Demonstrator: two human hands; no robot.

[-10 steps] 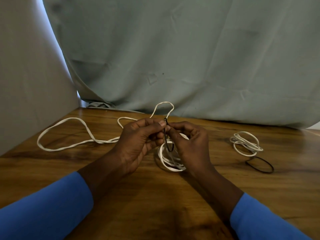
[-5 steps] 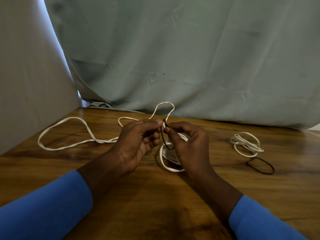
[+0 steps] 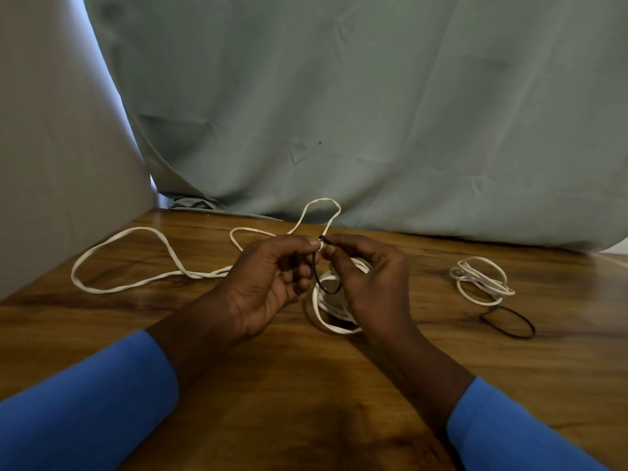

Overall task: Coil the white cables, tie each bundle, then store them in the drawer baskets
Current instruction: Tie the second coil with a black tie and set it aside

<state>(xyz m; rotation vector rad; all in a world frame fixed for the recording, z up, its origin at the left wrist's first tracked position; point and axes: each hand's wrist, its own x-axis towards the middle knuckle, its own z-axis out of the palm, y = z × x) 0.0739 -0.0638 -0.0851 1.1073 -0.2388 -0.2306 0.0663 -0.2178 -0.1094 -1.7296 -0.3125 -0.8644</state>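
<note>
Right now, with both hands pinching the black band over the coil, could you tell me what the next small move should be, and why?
Probably draw the black band round the white coil strands. The left hand and right hand pinch its top, its loop hangs open, and the coil looks unbound on the table.

Long thin white cable [image 3: 204, 275]: white all over.
Round white cable coil in the middle [image 3: 341, 331]: white too.
Small white cable bundle on the right [image 3: 486, 283]: white.
Thin black band loop in the middle [image 3: 327, 292]: black.
Thin black band loop on the right [image 3: 503, 330]: black.
Brown wooden tabletop [image 3: 238, 402]: warm brown with darker wavy streaks.
Big hanging cloth sheet [image 3: 373, 113]: plain grey-green.
Long cloth sleeves [image 3: 85, 402]: bright blue.
</note>
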